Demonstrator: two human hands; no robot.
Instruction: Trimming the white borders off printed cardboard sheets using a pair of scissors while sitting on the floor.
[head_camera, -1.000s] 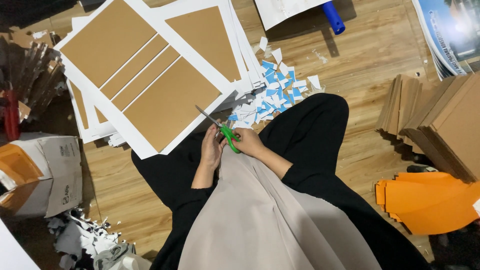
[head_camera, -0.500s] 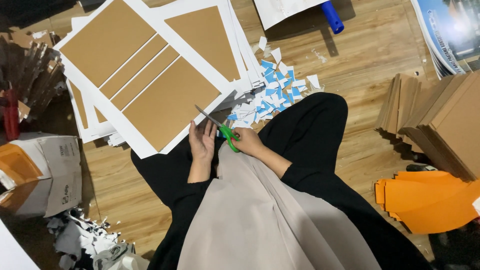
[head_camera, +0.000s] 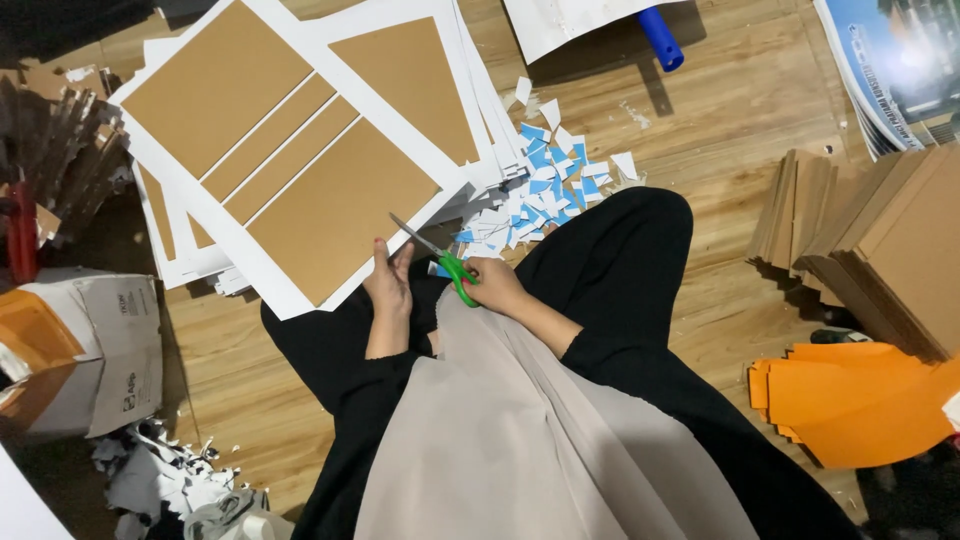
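Gripping green-handled scissors (head_camera: 437, 256), the right hand (head_camera: 495, 287) set the parted blades at the near edge of a white sheet with brown panels (head_camera: 283, 150). The left hand (head_camera: 388, 285) pinched that edge just left of the blades. Blue-and-white scraps (head_camera: 540, 190) lay far right.

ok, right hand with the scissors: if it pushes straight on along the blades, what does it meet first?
Probably the white sheet with brown panels: the right hand points the green-handled scissors up-left at its near edge, beside the left hand. Depth is unclear.

Even indoor light, soft shadows, dim left edge, sharp focus.
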